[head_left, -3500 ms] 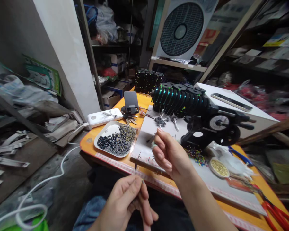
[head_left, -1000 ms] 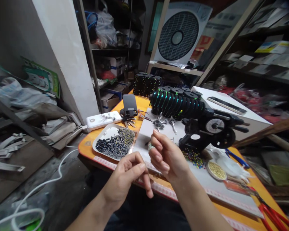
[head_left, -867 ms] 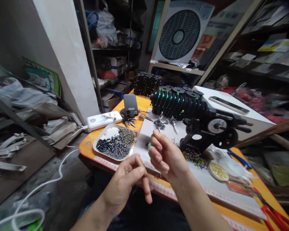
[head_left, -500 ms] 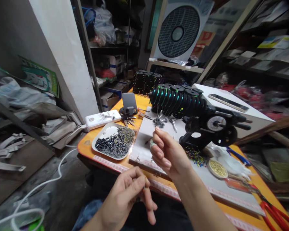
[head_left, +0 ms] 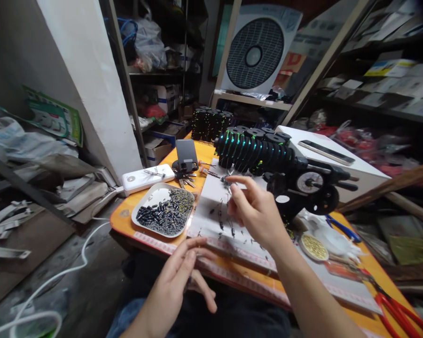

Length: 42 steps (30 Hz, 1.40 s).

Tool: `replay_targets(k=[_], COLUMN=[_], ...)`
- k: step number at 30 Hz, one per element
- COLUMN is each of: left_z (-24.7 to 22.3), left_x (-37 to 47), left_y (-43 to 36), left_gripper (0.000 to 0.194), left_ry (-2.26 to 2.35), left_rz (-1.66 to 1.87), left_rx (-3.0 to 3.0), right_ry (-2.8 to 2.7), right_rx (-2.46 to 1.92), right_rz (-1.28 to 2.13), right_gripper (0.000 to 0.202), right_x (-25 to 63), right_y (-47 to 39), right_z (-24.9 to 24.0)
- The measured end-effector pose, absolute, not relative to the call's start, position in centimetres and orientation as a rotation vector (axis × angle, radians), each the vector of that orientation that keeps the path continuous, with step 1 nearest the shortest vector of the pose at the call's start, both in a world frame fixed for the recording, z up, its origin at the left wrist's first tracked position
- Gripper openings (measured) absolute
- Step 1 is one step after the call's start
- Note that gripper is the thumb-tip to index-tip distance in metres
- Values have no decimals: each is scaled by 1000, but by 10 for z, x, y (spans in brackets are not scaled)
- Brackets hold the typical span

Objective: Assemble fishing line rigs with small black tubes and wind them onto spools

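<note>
Tray point(head_left: 155, 193) beyond the left hand point(head_left: 176, 276), fingers spread; dark parts point(head_left: 221, 225) just left of the right hand point(head_left: 256, 210) — whether it pinches anything, I cannot tell. Seemingly a reach; lifting one calls for a fine pinch.

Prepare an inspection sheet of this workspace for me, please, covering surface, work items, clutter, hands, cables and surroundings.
Surface: orange table with a pale board on it.
Work items: white tray of small dark and yellowish pieces; small dark parts scattered on the board.
Clutter: red-handled tool at the right; phone lying on a white box.
Hands: left hand near the table's front edge, fingers partly spread; right hand above the board; whether either holds anything is unclear.
Cables: white cord trailing left of the table.
Surroundings: box fan behind the table; shelving with bags and boxes.
</note>
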<state>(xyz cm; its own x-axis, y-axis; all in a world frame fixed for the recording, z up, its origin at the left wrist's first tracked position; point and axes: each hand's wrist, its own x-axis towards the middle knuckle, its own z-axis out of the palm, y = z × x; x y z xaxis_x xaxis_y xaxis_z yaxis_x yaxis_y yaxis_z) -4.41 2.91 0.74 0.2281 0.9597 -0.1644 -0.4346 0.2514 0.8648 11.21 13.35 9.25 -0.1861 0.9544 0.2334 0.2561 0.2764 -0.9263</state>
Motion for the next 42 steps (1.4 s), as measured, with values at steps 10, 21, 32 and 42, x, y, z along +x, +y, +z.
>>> replay_targets(k=[10, 21, 32, 42], left_z=[24, 58, 25, 14], left_x=[-72, -35, -17, -28], left_y=[4, 64, 18, 10], left_gripper=[66, 32, 40, 38], left_ry=[1366, 1238, 355, 255], left_rz=[1016, 1226, 1010, 861], left_rx=[1517, 1973, 658, 396], right_ry=[-1769, -1538, -965, -958], right_rx=[-1135, -833, -776, -771], right_rz=[974, 1656, 1939, 2005], right_gripper=[34, 36, 45, 43], right_x=[105, 122, 107, 108], right_y=[163, 113, 110, 112], right_z=[96, 118, 88, 83])
